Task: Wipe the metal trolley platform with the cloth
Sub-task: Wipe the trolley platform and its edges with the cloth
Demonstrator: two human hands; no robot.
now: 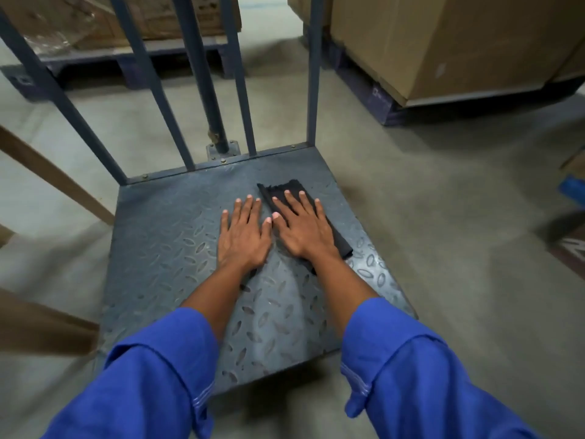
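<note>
The metal trolley platform (164,248) is grey-blue checker plate, filling the middle of the head view. A black folded cloth (340,239) lies on its far right part. My right hand (300,226) presses flat on the cloth with straight, spread fingers. My left hand (243,236) lies flat on the bare plate just left of the cloth, thumb beside the right thumb. Both forearms come out of blue sleeves.
The trolley's upright handle bars (199,74) rise at the platform's far edge. Large cardboard boxes (443,42) on a blue pallet stand at the back right, more boxes (126,20) on a pallet at the back left. Brown cardboard edges (47,172) flank the left side on concrete floor.
</note>
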